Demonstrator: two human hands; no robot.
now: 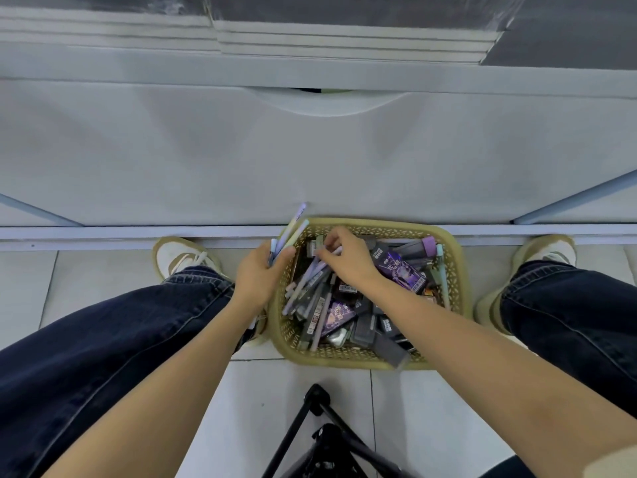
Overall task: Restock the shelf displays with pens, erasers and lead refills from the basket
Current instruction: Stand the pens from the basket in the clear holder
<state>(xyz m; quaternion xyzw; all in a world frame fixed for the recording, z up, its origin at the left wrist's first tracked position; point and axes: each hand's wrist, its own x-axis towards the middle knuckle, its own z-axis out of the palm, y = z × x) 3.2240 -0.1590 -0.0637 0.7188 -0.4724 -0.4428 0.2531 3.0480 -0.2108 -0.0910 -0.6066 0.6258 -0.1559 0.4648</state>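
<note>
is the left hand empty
No, the left hand grips a bunch of pens beside the basket's left rim, while the right hand pinches a pen inside it.

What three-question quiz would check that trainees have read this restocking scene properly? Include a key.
1. True or false: the left hand holds several pens.
2. The right hand pinches a pen inside: A the basket; B the shelf; C a pocket.
3. What black thing stands on the floor nearest the camera?
Key: 1 true; 2 A; 3 tripod.
</note>
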